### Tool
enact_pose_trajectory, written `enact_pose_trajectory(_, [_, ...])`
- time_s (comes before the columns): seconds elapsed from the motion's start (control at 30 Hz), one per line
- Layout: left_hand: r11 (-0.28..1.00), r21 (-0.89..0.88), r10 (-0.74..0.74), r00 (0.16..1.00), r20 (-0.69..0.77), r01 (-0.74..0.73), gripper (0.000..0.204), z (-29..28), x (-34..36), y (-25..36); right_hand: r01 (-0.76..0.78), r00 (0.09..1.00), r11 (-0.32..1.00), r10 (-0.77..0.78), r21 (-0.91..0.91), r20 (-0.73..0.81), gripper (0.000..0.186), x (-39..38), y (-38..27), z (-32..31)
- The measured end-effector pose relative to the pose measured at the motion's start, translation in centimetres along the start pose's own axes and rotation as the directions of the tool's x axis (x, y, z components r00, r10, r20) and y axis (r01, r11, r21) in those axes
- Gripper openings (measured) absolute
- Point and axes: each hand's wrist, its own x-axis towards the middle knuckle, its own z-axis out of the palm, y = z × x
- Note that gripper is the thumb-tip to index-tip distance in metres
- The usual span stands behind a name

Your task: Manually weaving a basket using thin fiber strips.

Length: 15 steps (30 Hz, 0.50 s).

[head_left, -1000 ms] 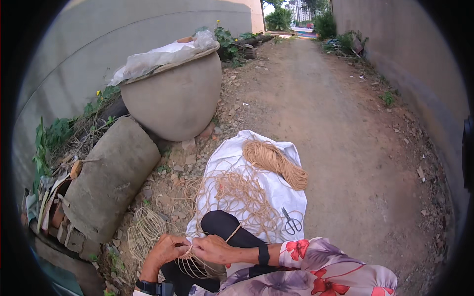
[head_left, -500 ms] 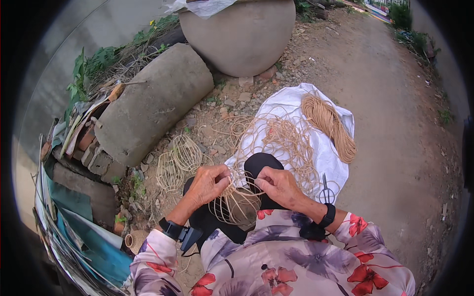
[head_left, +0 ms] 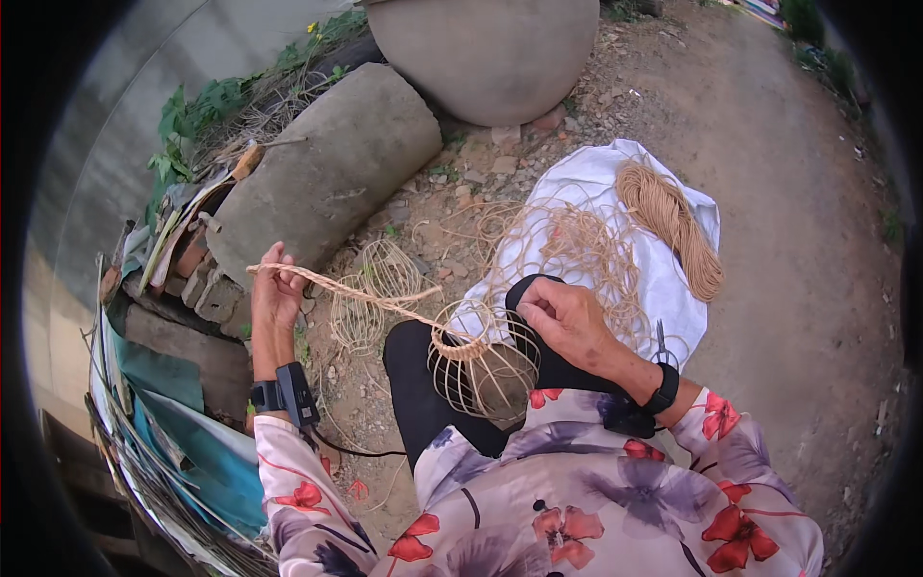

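A round basket frame [head_left: 495, 370] of thin, pale bent rods sits between my knees, and tan cord is wrapped along part of its rim. From that rim a length of twisted tan cord [head_left: 351, 290] stretches out to the left. Its far end is held by my left hand [head_left: 277, 293], closed and raised well away from the frame. My right hand [head_left: 575, 332] is closed over my right knee at the frame's right side; what its curled fingers grip is hidden.
Two similar frames [head_left: 389, 269] lie on the ground ahead. On a white sack [head_left: 615, 163] are loose tangled cord [head_left: 586, 250], a thick cord hank [head_left: 668, 226] and scissors [head_left: 661, 341]. A concrete cylinder [head_left: 332, 168], a big round vessel [head_left: 490, 58] and teal sheeting [head_left: 197, 452] stand around.
My left hand has swung from the frame far out to the left, drawing the cord out. My right hand stays near the frame. The whole view has shifted slightly.
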Motion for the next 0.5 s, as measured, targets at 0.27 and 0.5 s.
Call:
enact_pose_trajectory(0.27, [0.921, -0.037, 0.364, 0.819, 0.444, -0.389, 0.032, 7.8, -5.6, 9.1, 0.398, 0.897, 0.916, -0.375, -0.059, 0.232, 0.020, 4.5, -1.3, 5.0])
enact_pose_trajectory(0.5, [0.760, 0.559, 0.333, 0.937, 0.104, -0.332, 0.030, 7.9, -10.6, 3.4, -0.407, 0.907, 0.314, 0.032, 0.857, 0.419, 0.029, 1.4, -0.2, 3.3])
